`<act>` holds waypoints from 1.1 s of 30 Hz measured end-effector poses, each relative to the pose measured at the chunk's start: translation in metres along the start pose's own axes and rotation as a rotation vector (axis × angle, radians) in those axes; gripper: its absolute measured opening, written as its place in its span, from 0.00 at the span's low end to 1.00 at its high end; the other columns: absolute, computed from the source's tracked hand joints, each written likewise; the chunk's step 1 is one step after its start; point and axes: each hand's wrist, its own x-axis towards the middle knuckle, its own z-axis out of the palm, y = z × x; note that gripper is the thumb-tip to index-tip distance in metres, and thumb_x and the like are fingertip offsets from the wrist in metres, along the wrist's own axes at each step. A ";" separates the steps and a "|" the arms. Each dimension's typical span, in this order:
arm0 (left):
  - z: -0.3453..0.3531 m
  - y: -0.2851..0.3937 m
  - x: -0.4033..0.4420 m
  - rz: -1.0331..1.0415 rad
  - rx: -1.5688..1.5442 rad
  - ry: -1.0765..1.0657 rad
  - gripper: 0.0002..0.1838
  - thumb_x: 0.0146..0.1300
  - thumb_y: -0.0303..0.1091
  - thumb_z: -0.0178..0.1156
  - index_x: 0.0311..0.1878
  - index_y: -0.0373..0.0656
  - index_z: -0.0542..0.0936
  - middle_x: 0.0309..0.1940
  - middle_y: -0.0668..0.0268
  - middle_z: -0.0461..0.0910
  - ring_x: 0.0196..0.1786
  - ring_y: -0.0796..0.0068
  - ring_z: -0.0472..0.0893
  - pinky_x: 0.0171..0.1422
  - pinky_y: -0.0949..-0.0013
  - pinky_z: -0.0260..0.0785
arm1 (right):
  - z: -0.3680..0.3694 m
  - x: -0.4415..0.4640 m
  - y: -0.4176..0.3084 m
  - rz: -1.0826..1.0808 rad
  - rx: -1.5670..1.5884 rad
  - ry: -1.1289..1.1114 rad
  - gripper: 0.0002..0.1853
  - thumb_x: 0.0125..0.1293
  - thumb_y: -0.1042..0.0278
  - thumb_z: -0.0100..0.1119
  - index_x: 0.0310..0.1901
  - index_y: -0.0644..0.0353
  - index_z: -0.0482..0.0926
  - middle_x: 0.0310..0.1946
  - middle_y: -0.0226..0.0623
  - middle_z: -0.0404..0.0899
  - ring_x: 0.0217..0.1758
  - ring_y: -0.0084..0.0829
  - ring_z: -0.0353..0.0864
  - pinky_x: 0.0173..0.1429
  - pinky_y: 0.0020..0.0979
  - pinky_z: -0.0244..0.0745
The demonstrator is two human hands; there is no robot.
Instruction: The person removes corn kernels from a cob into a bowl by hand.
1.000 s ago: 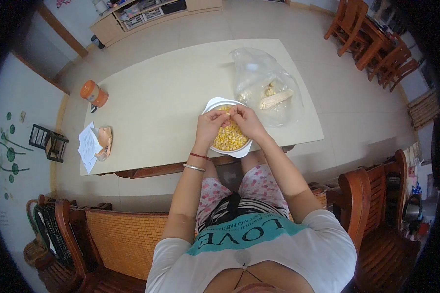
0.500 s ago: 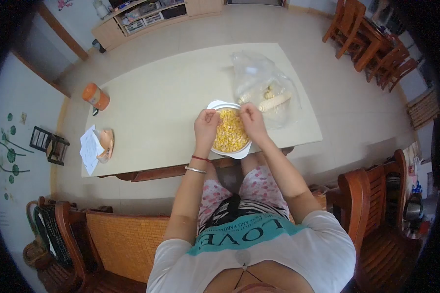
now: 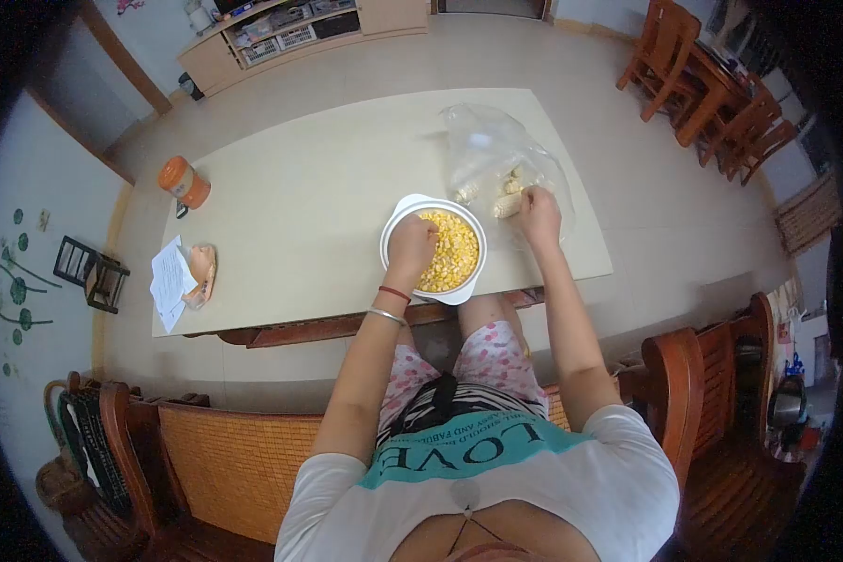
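A white two-handled bowl (image 3: 390, 220) full of loose yellow corn kernels (image 3: 454, 251) stands near the table's front edge. My left hand (image 3: 412, 249) is over the bowl's left part, fingers curled closed at the kernels. What it pinches, if anything, is hidden. To the right, my right hand (image 3: 539, 217) reaches over a clear plastic bag (image 3: 478, 140), its fingers closed at the right end of a pale stripped corn cob (image 3: 508, 205). Whether they grip the cob or something small cannot be made out. More cob pieces (image 3: 466, 193) lie on the bag.
An orange-lidded jar (image 3: 185, 183) stands at the left end of the pale table (image 3: 300, 206). Papers (image 3: 170, 281) and a packaged item (image 3: 201, 273) lie at its front left corner. Wooden chairs (image 3: 670, 403) flank my seat. A low cabinet (image 3: 384, 17) stands beyond.
My right hand has moved from above the bowl rightward to the cob on the bag. My left hand has come lower and further over the kernels.
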 end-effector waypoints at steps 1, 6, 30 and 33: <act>-0.002 0.003 0.001 -0.009 0.004 0.001 0.07 0.55 0.30 0.59 0.34 0.38 0.81 0.37 0.53 0.80 0.42 0.55 0.79 0.48 0.60 0.71 | -0.001 0.000 -0.003 -0.018 0.004 0.004 0.10 0.56 0.75 0.53 0.40 0.64 0.77 0.36 0.49 0.78 0.43 0.49 0.76 0.50 0.43 0.70; 0.000 0.005 0.001 -0.128 -0.243 0.119 0.03 0.53 0.29 0.62 0.31 0.40 0.80 0.30 0.56 0.80 0.33 0.60 0.80 0.39 0.63 0.72 | -0.008 -0.009 -0.051 -0.178 0.057 0.339 0.10 0.55 0.80 0.53 0.39 0.65 0.77 0.35 0.45 0.78 0.42 0.46 0.77 0.50 0.42 0.70; -0.027 0.011 0.001 -0.447 -1.395 0.045 0.05 0.64 0.26 0.56 0.40 0.35 0.78 0.30 0.66 0.79 0.31 0.80 0.76 0.37 0.78 0.69 | 0.054 -0.055 -0.102 0.104 0.751 -0.280 0.05 0.64 0.73 0.57 0.37 0.66 0.79 0.25 0.28 0.78 0.27 0.15 0.72 0.31 0.20 0.68; -0.026 0.012 0.001 -0.444 -1.388 0.055 0.05 0.64 0.26 0.56 0.39 0.35 0.78 0.29 0.66 0.78 0.30 0.80 0.75 0.36 0.78 0.68 | 0.051 -0.056 -0.103 0.075 0.759 -0.296 0.05 0.63 0.74 0.57 0.37 0.66 0.79 0.26 0.28 0.79 0.28 0.16 0.73 0.32 0.20 0.69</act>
